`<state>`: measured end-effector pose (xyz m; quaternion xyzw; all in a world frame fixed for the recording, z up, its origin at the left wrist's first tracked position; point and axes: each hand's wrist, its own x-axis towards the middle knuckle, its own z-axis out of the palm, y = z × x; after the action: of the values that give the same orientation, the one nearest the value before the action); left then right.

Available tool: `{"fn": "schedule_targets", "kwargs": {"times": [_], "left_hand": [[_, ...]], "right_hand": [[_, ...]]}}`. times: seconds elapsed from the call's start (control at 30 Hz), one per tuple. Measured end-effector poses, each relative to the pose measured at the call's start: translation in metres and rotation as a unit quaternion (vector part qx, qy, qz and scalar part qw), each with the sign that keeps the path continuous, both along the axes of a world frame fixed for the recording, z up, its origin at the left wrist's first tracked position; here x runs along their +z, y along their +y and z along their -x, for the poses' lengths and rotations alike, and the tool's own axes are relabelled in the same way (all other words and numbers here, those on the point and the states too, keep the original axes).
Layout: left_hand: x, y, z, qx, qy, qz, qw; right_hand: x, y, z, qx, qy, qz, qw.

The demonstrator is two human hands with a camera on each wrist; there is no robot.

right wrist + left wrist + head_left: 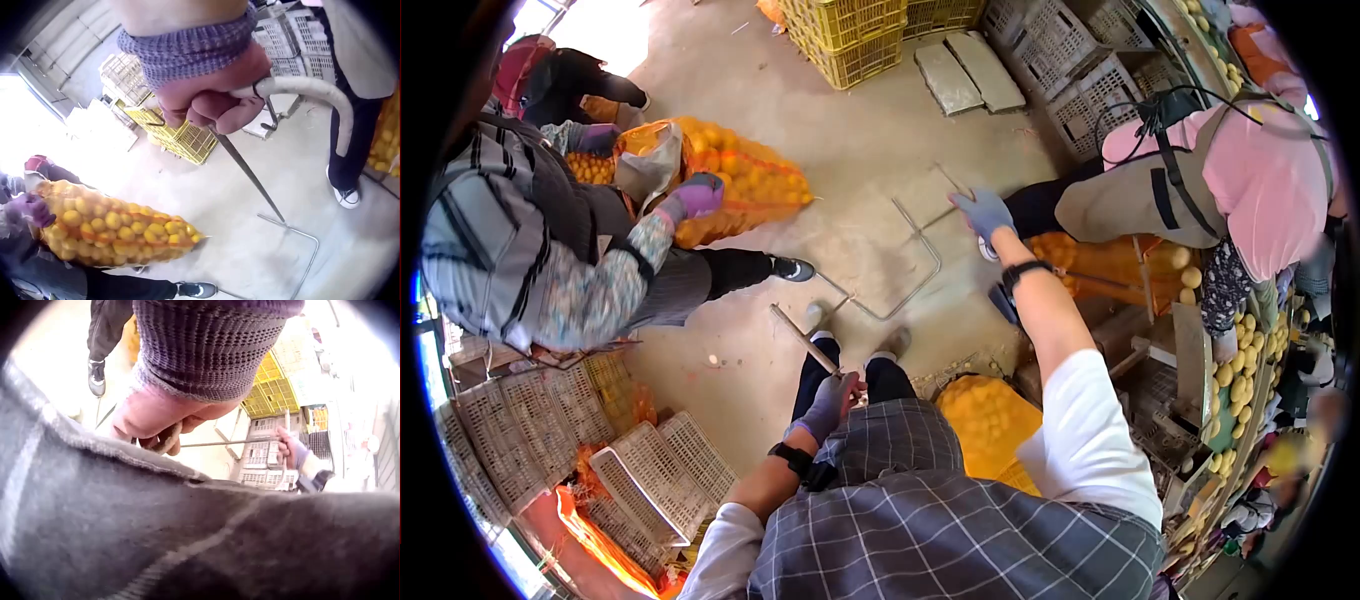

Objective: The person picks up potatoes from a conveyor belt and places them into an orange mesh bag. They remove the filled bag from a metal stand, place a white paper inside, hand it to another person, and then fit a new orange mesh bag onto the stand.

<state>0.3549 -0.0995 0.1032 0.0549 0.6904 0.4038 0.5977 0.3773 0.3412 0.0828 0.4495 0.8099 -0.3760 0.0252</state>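
Bright daylight floods in at the upper left, whitening the doorway [605, 35]. The wide lens bends the edges into black corners; both wrist views look hazy, the left washed out with glare.

The left arm [765, 485] is bending at the elbow, its forearm angling toward one o'clock, and the left hand [828, 405] is hovering near the waist with fingers [167, 440] curling in. The right arm [1050, 320] is stretching well ahead from its shoulder toward eleven o'clock, the right hand [983, 212] closing, its fingers [228, 114] bending inward.
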Motion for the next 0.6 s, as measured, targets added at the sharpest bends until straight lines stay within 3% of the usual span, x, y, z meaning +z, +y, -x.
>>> {"fn": "schedule_targets", "kwargs": {"times": [0.03,0.1,0.13,0.23,0.27,0.33,0.37,0.4,0.43,0.47,0.57,0.6], "left_hand": [[-0.002,-0.002,0.007,-0.095,0.118,-0.038,0.988],[-0.033,-0.016,0.024,-0.263,0.316,-0.083,0.908],[-0.036,-0.012,0.032,-0.144,0.256,-0.085,0.952],[-0.019,0.041,0.107,-0.282,0.397,-0.105,0.867],[-0.043,0.057,0.136,-0.303,0.408,-0.143,0.849],[-0.006,0.109,0.183,-0.317,0.586,-0.216,0.714],[-0.012,0.135,0.202,-0.328,0.645,-0.136,0.677],[0.001,0.157,0.212,-0.259,0.590,-0.072,0.761],[0.036,0.180,0.208,-0.122,0.517,-0.056,0.845],[0.066,0.197,0.202,0.020,0.430,-0.038,0.902],[0.095,0.186,0.186,0.045,0.614,-0.286,0.734],[0.104,0.158,0.174,-0.004,0.585,-0.268,0.765]], "right_hand": [[-0.008,0.004,-0.016,0.003,0.006,-0.053,0.999],[0.012,-0.006,-0.054,-0.121,0.055,0.078,0.988],[0.022,-0.011,-0.070,-0.184,0.083,0.137,0.970],[0.024,-0.024,-0.115,-0.313,0.157,0.240,0.905],[0.021,-0.032,-0.129,-0.347,0.180,0.263,0.882],[0.018,-0.052,-0.148,-0.416,0.203,0.278,0.842],[0.016,-0.066,-0.155,-0.450,0.213,0.286,0.819],[0.011,-0.084,-0.157,-0.468,0.245,0.314,0.789],[0.007,-0.103,-0.156,-0.484,0.277,0.341,0.757],[0.002,-0.127,-0.155,-0.461,0.317,0.378,0.737],[0.021,-0.180,-0.128,-0.439,0.387,0.441,0.680],[0.030,-0.191,-0.119,-0.436,0.402,0.458,0.662]]}}
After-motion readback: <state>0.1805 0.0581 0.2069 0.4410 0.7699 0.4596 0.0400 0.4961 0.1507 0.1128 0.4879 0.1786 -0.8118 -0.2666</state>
